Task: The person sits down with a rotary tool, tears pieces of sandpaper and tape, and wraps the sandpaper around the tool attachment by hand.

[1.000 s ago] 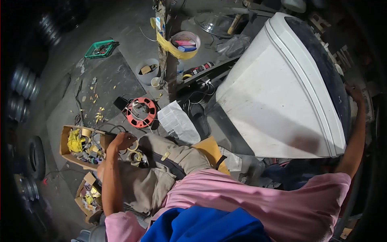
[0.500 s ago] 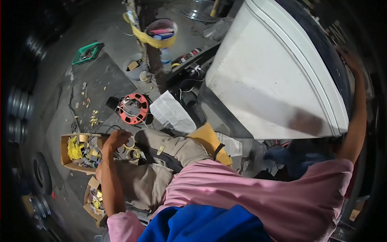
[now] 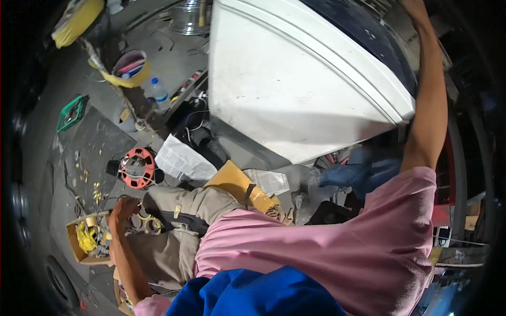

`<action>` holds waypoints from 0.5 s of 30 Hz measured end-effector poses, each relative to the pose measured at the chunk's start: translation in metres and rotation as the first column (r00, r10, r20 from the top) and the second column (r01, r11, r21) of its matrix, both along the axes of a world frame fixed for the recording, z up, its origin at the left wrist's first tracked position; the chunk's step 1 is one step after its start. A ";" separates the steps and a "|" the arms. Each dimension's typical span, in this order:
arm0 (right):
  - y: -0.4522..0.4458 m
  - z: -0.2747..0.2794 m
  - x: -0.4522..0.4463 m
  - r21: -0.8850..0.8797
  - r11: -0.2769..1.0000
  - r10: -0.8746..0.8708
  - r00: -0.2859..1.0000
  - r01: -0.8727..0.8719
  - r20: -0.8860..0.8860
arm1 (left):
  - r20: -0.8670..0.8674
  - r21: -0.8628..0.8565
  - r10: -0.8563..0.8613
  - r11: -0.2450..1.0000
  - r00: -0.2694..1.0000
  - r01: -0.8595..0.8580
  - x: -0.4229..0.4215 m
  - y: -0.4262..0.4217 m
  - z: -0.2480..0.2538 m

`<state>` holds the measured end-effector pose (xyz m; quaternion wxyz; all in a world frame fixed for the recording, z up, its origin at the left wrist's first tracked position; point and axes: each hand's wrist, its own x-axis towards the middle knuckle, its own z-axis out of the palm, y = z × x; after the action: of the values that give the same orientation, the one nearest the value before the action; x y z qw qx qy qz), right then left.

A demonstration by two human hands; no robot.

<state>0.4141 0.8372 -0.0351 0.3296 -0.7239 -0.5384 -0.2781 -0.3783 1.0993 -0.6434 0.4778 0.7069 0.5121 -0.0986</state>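
My left hand (image 3: 125, 206) is at the lower left, over my bent knee and beside some tape rolls (image 3: 145, 224); its fingers curl, and whether they hold anything is hidden. To its left is a cardboard box (image 3: 76, 247) with yellow plastic and small items. My right arm reaches up along the right side of a large white panel (image 3: 295, 79) with a dark upper part (image 3: 363, 37). My right hand (image 3: 414, 6) is cut off by the top edge, beyond the dark part, and its fingers do not show.
A red cable reel (image 3: 138, 167), a sheet of paper (image 3: 182, 158) and a yellow envelope (image 3: 240, 184) lie on the floor. Behind them are a post with a yellow-rimmed bucket (image 3: 138, 78), a water bottle (image 3: 158, 90) and a green basket (image 3: 70, 113). A tyre (image 3: 59, 282) is lower left.
The view has swung right, so the panel and floor items appear further left. My right hand has gone further up along the panel's far side. My left hand stays near the knee.
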 end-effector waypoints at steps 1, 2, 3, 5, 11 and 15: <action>0.006 -0.001 -0.019 -0.007 0.998 -0.066 0.997 0.065 -0.042 | 0.002 -0.042 0.023 0.999 1.000 -0.023 0.001 0.000 -0.001; 0.011 -0.003 -0.036 -0.017 0.992 -0.127 0.988 0.126 -0.087 | -0.002 -0.085 0.049 0.995 0.999 -0.049 0.000 0.002 -0.002; 0.014 -0.005 -0.036 -0.017 0.991 -0.133 0.987 0.132 -0.089 | 0.019 -0.098 0.014 0.995 1.000 -0.012 -0.003 0.005 -0.004; 0.022 -0.008 -0.028 -0.100 0.995 0.017 1.000 -0.017 -0.005 | 0.019 -0.126 0.035 0.991 0.999 -0.032 0.000 0.004 -0.002; 0.023 -0.007 -0.056 -0.101 0.995 -0.001 0.998 -0.005 -0.065 | -0.023 -0.170 0.114 0.979 0.993 -0.116 -0.002 -0.004 0.007; 0.015 -0.003 -0.079 0.012 0.999 -0.041 0.999 0.041 0.026 | -0.015 -0.190 0.204 0.960 0.979 -0.203 -0.015 -0.007 -0.005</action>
<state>0.3347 0.8523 -0.0379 0.3207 -0.7292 -0.5263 -0.2974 -0.3935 1.0919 -0.6480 0.5521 0.6017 0.5692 -0.0957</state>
